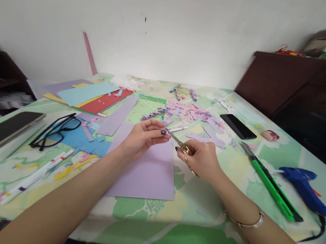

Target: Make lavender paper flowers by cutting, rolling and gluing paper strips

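Above a sheet of lilac paper (pixel 147 175) on the table, my left hand (pixel 146 137) is closed in a pinch, thumb against the fingers. Whatever lies between those fingertips is too small to make out. My right hand (pixel 203 158) grips a pair of scissors (pixel 186 147) with gold-coloured handles. Their blades point up and left, with the tips close to my left fingertips. Just beyond the hands lie a white marker (pixel 178 129) and a heap of pink and lilac paper scraps (pixel 188 112).
Coloured sheets (pixel 89 95), black glasses (pixel 56 130), a phone on a white box (pixel 4 130) and white markers (pixel 37 174) lie left. To the right are a black phone (pixel 238 126), a green utility knife (pixel 274 187) and a blue glue gun (pixel 306 187). Small rolled pieces (pixel 193 95) sit at the back.
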`<state>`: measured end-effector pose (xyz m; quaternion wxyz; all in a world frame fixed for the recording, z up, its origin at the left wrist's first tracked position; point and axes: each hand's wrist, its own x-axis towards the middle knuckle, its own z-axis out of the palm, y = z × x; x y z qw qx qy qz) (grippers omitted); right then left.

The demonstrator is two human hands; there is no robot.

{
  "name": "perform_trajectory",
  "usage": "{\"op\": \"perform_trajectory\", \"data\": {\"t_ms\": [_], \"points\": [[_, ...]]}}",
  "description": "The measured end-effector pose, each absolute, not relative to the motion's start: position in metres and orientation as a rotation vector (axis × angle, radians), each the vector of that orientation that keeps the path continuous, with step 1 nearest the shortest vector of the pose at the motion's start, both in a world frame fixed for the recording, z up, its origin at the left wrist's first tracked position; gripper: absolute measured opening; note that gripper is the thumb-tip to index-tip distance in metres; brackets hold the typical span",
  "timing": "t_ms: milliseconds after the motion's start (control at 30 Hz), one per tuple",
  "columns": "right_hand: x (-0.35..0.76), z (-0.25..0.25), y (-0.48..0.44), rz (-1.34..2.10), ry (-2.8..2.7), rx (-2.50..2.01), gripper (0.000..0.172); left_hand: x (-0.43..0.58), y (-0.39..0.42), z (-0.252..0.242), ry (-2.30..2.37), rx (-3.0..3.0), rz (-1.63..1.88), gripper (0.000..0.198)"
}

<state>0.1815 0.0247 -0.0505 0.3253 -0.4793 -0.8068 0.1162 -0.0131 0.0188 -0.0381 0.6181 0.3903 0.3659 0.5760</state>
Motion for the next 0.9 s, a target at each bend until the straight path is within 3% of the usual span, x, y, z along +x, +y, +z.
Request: {"op": "perform_trajectory", "data": {"t_ms": [900], "points": [[0.1804,-0.0509,0.0243,0.285,-2.152,-1.33,0.026,-0.0109,0.0173,-0.0372,0.888,1.016,1.322,0.028]]}}
